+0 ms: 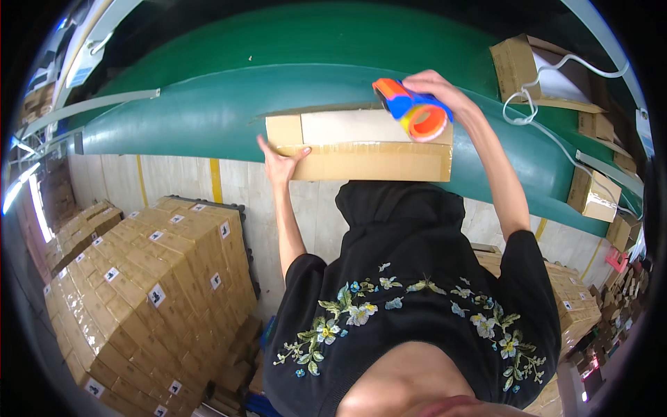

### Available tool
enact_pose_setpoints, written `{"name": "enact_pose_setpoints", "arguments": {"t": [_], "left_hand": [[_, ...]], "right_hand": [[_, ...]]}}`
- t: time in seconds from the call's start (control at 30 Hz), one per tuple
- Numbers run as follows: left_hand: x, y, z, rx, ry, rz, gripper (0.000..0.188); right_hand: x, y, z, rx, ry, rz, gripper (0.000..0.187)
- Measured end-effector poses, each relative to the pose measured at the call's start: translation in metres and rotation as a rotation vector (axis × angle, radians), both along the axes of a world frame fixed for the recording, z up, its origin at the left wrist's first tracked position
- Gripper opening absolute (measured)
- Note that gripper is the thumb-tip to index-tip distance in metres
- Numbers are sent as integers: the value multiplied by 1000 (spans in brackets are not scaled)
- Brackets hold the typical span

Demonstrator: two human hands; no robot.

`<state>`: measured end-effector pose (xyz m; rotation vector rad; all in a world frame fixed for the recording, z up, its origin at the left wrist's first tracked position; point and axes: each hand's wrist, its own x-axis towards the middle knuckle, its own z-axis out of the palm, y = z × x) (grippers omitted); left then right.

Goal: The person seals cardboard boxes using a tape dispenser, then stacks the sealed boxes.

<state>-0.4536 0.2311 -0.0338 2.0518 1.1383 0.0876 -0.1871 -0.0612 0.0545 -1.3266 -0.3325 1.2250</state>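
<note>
A long, narrow cardboard box (375,161) lies on the green work surface in front of me, with a strip of shiny tape along its near side. My left hand (281,163) grips its left end, thumb over the edge and fingers at the side. Above the box's right end, my right hand (432,85) is closed round a tape dispenser (415,108), blue and orange with a round orange hub. The right fingers are partly hidden behind the dispenser.
A green conveyor belt (187,115) runs across in front. An open cardboard box (514,66) stands at the far right, with a white cable (531,118) hanging nearby. Stacked taped cartons (149,278) fill the left floor. More cartons (571,299) stand behind on the right.
</note>
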Motion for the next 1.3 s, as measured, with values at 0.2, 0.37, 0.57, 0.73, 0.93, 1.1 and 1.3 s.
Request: {"name": "enact_pose_setpoints", "arguments": {"t": [0.2, 0.37, 0.57, 0.73, 0.93, 1.1, 1.3], "left_hand": [[18, -35, 3, 119, -67, -86, 120], [17, -62, -18, 196, -288, -189, 101], [86, -98, -5, 365, 44, -301, 33], [83, -77, -13, 178, 24, -453, 39], [71, -94, 15, 327, -283, -339, 43], [61, -111, 22, -901, -183, -92, 38], [66, -117, 2, -1093, -253, -67, 31]], "right_hand": [[-56, -49, -69, -109, 483, -237, 41], [-87, -111, -53, -223, 652, -334, 41], [-118, -107, -55, -385, -344, -166, 31], [-126, -10, -26, -250, -846, -351, 35], [-130, -6, -69, -216, -1017, -329, 33], [-134, -7, -67, -179, -985, -329, 34], [-131, -6, -62, -150, -975, -338, 35]]}}
